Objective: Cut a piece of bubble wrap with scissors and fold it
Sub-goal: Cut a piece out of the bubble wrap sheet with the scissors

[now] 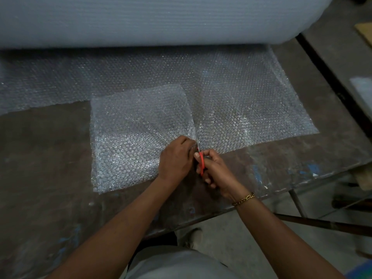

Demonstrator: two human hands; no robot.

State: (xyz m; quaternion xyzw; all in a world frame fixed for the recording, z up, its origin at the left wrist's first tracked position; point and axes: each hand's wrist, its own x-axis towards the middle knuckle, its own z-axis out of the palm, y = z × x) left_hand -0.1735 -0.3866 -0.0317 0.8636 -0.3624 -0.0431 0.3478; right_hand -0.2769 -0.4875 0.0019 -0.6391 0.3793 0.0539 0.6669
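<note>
My right hand point(213, 170) is closed around the red handles of the scissors point(202, 165), fingers curled through and around them, thumb on top. The thin blades point away from me and run into the near edge of the bubble wrap point(241, 109); they are too small and blurred for me to tell how far apart they stand. My left hand point(177, 158) sits just beside the blades on their left, knuckles up, fingers curled in and pinching the wrap right at the cut line. The two hands are almost touching. A gold chain bracelet point(244, 198) hangs on my right wrist.

The wrap lies flat on the dark, scuffed worktop point(40, 158), which shows patches of blue paint near its front edge. To the left of the scissors is a brighter rectangular section point(141, 133) with a rounded far corner, reaching closer to me than the rest; I cannot tell whether it is doubled over. To the right the sheet spreads wide toward the worktop's right edge. Behind both, the wrap runs back to a big pale roll point(161, 19) lying across the far side of the worktop. Below the front edge I see grey floor point(251, 248) and the toe of a shoe point(191, 237).
</note>
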